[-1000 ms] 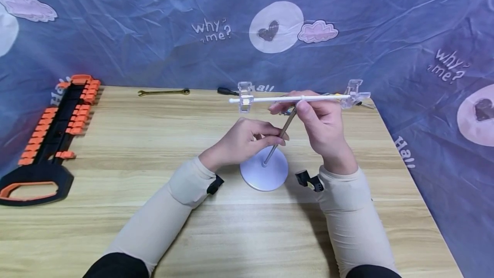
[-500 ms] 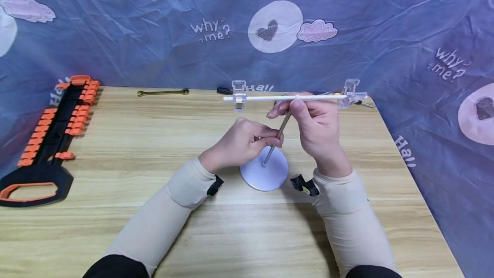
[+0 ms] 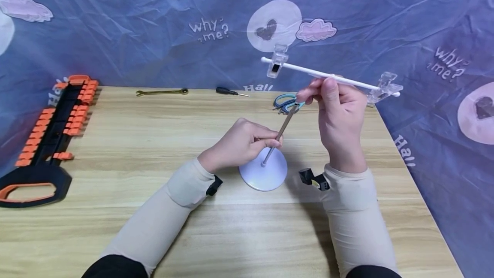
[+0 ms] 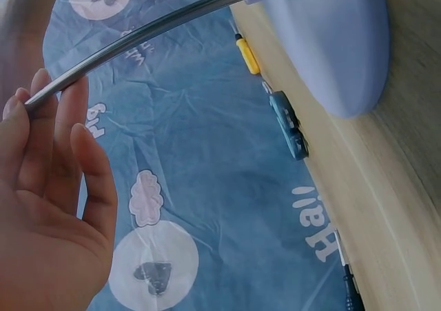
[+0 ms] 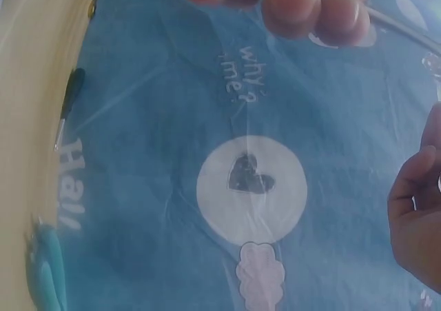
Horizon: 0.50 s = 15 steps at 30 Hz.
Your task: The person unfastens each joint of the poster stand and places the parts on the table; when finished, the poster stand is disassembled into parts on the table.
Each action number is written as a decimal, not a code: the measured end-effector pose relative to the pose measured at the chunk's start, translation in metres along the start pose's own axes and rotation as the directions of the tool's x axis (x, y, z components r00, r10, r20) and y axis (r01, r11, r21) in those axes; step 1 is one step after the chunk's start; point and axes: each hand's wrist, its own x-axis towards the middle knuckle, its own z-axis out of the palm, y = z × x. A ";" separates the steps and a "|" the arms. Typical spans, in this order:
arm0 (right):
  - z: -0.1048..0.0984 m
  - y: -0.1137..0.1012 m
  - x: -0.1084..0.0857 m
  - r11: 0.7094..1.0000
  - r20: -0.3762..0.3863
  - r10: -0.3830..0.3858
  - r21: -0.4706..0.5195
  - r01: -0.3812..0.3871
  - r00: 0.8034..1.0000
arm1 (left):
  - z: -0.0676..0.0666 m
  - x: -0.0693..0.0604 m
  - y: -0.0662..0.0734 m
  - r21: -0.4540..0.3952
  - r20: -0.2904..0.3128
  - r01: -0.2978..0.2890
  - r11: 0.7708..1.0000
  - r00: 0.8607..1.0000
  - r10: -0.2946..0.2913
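My left hand (image 3: 247,143) pinches a thin metal rod (image 3: 287,122) between thumb and fingers. The rod leans to the right, rising from a white round base (image 3: 262,179) on the table, and its top end is bare. Above and to the right of that end, my right hand (image 3: 341,119) pinches a white crossbar (image 3: 308,71) near its middle. One clear clip (image 3: 277,61) sits near the bar's left end and another clear clip (image 3: 383,88) near its right. In the left wrist view the rod (image 4: 138,38) looks curved. Fingers (image 5: 293,9) partly hide the bar in the right wrist view.
A black-and-orange rack (image 3: 54,132) lies at the left. Along the back edge are a wrench (image 3: 162,92), a black screwdriver (image 3: 227,91), a blue-and-teal-handled tool (image 3: 284,101) and a yellow-handled tool (image 4: 248,56). A printed blue cloth (image 3: 154,46) stands behind.
My right hand has moved right and up with the crossbar, away from the rod's top, which now shows. The bar has tilted, its right end lower. My left hand stays nearly still.
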 end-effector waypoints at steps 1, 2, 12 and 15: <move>0.000 -0.001 0.000 1.000 -0.002 0.011 -0.012 -0.011 1.000 | 0.000 0.000 0.000 -0.002 0.000 0.000 1.000 1.000 0.000; 0.000 -0.001 0.001 0.999 -0.003 0.024 -0.023 -0.024 1.000 | 0.000 0.000 0.000 -0.005 -0.001 0.001 1.000 1.000 -0.001; -0.012 0.003 0.007 0.972 0.007 0.108 -0.209 -0.105 0.994 | 0.000 -0.001 -0.001 -0.019 -0.007 0.001 1.000 1.000 -0.001; -0.018 0.006 0.009 0.954 -0.006 0.139 -0.267 -0.136 0.990 | 0.000 -0.001 -0.001 -0.024 -0.005 -0.004 1.000 1.000 0.004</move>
